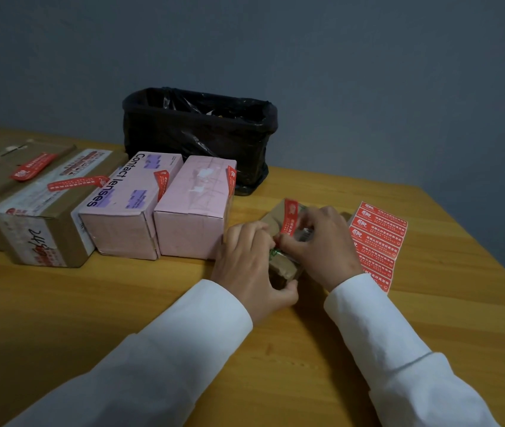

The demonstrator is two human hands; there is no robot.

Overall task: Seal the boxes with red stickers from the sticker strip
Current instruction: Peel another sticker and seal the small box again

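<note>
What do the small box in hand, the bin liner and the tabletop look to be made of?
Small box: looks like brown cardboard, matte, with folded flaps showing; partly hidden by the left hand and right hand.
Bin liner: thin black plastic film, glossy, crinkled with bright highlights.
Tabletop: wood or wood-look laminate, yellow-brown, faint grain lines, smooth low sheen; which one cannot be told.

small box (pixel 279 223) mostly hidden, sticker print unreadable
</note>
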